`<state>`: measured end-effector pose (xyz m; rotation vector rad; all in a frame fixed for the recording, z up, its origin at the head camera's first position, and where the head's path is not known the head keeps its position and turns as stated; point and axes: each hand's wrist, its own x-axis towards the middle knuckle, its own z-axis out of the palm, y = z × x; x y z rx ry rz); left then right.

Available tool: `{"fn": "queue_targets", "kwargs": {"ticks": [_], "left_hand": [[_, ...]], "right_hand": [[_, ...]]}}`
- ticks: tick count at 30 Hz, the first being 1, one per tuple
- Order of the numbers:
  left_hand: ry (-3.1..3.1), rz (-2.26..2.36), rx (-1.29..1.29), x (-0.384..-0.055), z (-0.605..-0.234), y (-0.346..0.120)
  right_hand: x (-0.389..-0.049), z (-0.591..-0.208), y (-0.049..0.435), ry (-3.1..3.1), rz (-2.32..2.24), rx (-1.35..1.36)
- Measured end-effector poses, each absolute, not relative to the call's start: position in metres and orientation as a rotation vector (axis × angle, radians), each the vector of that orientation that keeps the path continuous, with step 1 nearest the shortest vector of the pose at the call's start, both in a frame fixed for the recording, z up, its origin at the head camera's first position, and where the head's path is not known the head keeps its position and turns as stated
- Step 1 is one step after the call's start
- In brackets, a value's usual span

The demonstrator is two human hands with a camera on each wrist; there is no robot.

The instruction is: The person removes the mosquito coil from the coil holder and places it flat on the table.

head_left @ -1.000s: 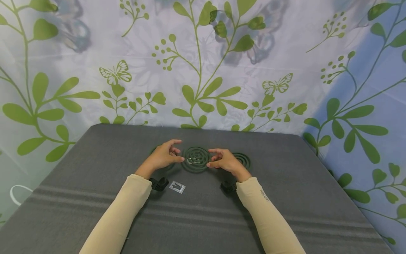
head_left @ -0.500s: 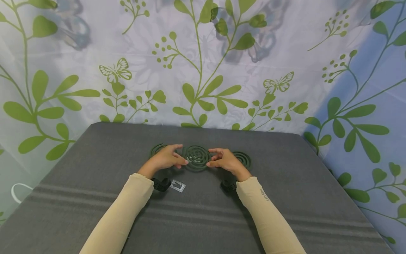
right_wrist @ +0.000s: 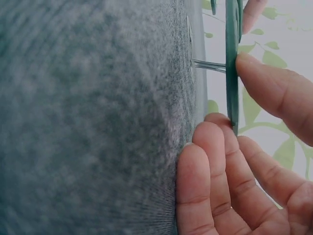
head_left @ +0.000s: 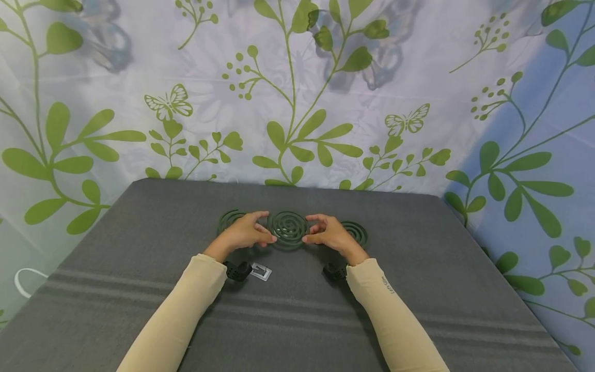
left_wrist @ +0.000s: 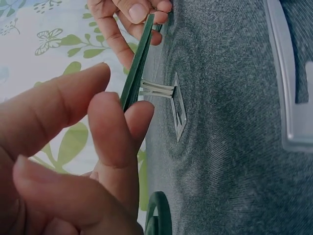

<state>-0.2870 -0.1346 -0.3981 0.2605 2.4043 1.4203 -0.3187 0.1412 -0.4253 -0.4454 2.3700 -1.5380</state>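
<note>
A green mosquito coil lies flat in the middle, in front of both hands. In the left wrist view the coil appears edge-on, propped on the upright prongs of a metal coil stand. My left hand holds its left edge, with fingertips on both faces. At the opposite edge, my right hand pinches the coil, the thumb on top and fingers curled beneath and beside it. The stand's prongs also show in the right wrist view.
Partly behind my left hand lies a second coil; a third coil sits beyond the right hand. A loose flat metal stand lies nearer on the grey cloth-covered table. A leaf-patterned curtain hangs behind the table.
My left hand has moved slightly right and its fingertips have come onto the left edge of the middle coil. The right hand has stayed at the right edge.
</note>
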Motion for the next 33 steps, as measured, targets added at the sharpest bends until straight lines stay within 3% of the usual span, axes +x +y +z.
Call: {"fn": "queue_targets", "kwargs": {"ticks": [33], "left_hand": [[2.395,1.699,0.427,-0.280,-0.378,-0.130]], "right_hand": [[-0.318,-0.403,0.154,2.110,-1.959,-0.615]]}}
